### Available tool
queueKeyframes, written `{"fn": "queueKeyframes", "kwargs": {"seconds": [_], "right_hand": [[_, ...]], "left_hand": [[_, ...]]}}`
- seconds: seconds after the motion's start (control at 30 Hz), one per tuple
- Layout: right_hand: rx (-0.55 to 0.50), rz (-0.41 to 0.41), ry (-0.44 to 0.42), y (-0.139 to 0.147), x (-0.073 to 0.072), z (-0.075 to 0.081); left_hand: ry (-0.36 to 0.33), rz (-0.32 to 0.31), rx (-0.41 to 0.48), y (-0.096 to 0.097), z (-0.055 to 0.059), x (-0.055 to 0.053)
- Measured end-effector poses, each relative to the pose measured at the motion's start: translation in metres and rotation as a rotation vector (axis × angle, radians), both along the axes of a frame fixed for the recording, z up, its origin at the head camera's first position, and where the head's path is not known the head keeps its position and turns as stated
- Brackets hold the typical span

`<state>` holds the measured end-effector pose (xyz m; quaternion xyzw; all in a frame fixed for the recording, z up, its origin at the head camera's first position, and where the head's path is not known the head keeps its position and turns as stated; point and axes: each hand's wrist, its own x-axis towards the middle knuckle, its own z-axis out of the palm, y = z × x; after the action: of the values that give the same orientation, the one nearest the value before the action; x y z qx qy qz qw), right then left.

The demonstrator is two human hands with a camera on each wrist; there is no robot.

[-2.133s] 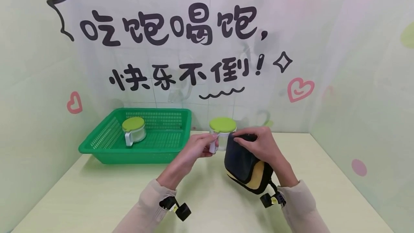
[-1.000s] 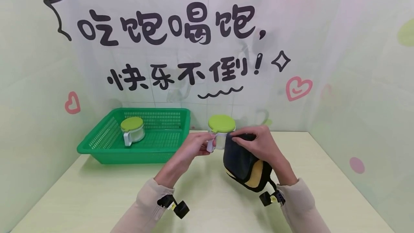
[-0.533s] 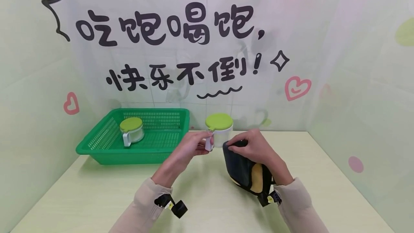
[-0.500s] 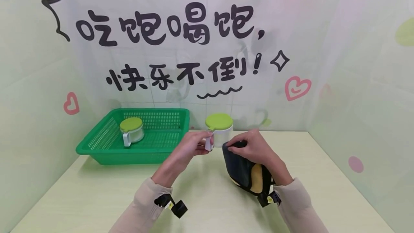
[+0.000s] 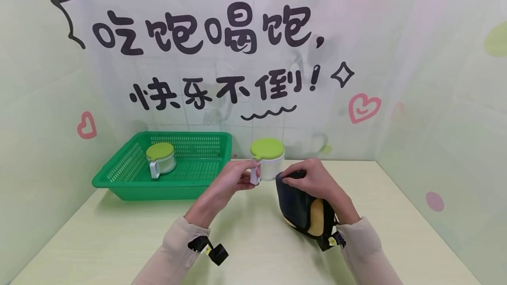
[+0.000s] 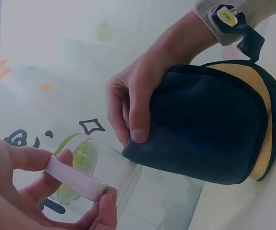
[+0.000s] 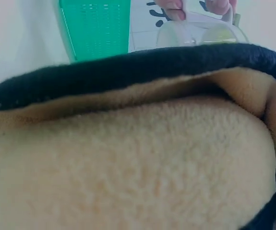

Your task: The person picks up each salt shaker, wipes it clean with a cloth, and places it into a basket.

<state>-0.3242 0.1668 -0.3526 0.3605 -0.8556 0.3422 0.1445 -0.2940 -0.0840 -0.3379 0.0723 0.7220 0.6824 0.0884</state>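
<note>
My left hand (image 5: 231, 180) grips the white handle (image 6: 76, 178) of a clear seasoning jar (image 5: 273, 169) with a green lid, held up near the back of the table. Just right of it, my right hand (image 5: 313, 180) pinches the top of a folded cleaning cloth (image 5: 294, 203), navy on one side and tan on the other, with black edging. In the left wrist view the cloth's upper corner overlaps the jar's wall by the right fingertips. Fluffy tan fabric fills most of the right wrist view, and the right fingers are hidden there.
A green plastic basket (image 5: 158, 192) with slotted walls stands at the back left. Inside it sits a second jar (image 5: 166, 165) with a green lid and its handle toward me. A printed white curtain (image 5: 317, 135) hangs behind the pale table (image 5: 245, 250).
The right hand and cloth have dropped slightly and uncovered more of the jar's side. The jar has risen a little in the left hand. Both grips stay the same.
</note>
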Motion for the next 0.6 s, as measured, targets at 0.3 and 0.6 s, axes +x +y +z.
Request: {"fn": "queueKeyframes", "kwargs": {"seconds": [0.3,0.6], "right_hand": [[-0.127,-0.008,0.143,-0.004,0.006,0.007],[-0.166,-0.007,0.177,0.001,0.01,0.014]], "left_hand": [[0.015,0.022,-0.057,0.004,-0.004,-0.001],[0.009,0.024,-0.071,0.007,-0.004,0.0]]}}
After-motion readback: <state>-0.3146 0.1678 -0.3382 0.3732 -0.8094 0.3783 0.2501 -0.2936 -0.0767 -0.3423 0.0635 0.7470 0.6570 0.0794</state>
